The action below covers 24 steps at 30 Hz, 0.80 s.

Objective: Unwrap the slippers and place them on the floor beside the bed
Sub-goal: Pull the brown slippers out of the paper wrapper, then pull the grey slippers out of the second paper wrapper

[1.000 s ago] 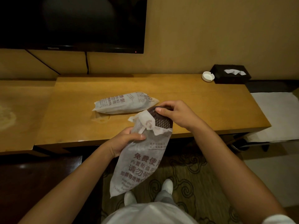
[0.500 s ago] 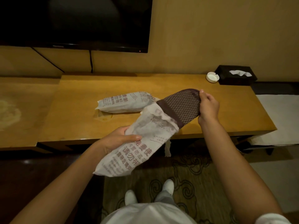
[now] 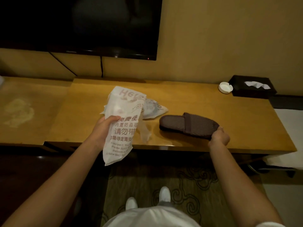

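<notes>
Head view shows your right hand (image 3: 218, 136) pinching the toe end of the brown slipper (image 3: 188, 124), which lies sole-down on the wooden desk (image 3: 229, 115), near its front edge. Your left hand (image 3: 102, 130) has its fingers curled round the emptied paper wrapper (image 3: 121, 123), held up over the desk's front edge. Behind that wrapper, further back on the desk, the second wrapped slipper (image 3: 155, 108) waits unopened. You appear to be midway through unwrapping. Next, you likely need to drop the empty wrapper, free both hands, and open the second packet.
</notes>
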### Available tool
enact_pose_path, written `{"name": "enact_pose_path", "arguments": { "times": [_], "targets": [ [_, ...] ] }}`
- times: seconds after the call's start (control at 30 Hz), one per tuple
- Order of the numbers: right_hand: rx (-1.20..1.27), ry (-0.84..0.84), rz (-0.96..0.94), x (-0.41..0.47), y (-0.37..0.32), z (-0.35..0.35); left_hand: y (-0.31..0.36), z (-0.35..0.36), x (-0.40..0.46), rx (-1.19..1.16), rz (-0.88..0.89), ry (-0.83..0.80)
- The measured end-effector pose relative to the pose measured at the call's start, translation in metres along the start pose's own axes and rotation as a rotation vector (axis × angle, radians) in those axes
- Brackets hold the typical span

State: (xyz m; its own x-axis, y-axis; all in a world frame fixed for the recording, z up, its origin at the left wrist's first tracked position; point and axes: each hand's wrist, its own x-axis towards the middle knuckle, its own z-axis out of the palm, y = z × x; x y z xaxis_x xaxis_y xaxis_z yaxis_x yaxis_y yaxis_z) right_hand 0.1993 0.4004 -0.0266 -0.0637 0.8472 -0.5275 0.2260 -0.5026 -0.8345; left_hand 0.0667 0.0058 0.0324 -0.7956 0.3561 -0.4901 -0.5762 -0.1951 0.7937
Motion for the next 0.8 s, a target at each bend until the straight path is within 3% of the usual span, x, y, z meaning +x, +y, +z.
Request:
{"name": "enact_pose_path", "arguments": {
  "times": [0.27, 0.43, 0.6, 0.7, 0.8],
  "targets": [
    [-0.383, -0.157, -0.012, 0.047, 0.028, 0.013, 0.0, 0.013, 0.007, 0.22, 0.107, 0.246],
    [-0.607, -0.136, -0.105, 0.053, 0.037, 0.017, 0.059, -0.042, 0.008, 0.388, 0.196, 0.467],
    [-0.664, -0.093, -0.144, 0.057, 0.033, 0.01, 0.116, -0.099, 0.024, 0.359, 0.347, 0.61],
    [-0.706, -0.069, -0.174, 0.06, 0.031, -0.001, 0.124, -0.123, 0.046, 0.501, 0.277, 0.672],
    [-0.75, -0.028, -0.25, 0.058, 0.03, -0.009, 0.108, -0.131, 0.065, 0.79, 0.205, 0.929]
  ]
}}
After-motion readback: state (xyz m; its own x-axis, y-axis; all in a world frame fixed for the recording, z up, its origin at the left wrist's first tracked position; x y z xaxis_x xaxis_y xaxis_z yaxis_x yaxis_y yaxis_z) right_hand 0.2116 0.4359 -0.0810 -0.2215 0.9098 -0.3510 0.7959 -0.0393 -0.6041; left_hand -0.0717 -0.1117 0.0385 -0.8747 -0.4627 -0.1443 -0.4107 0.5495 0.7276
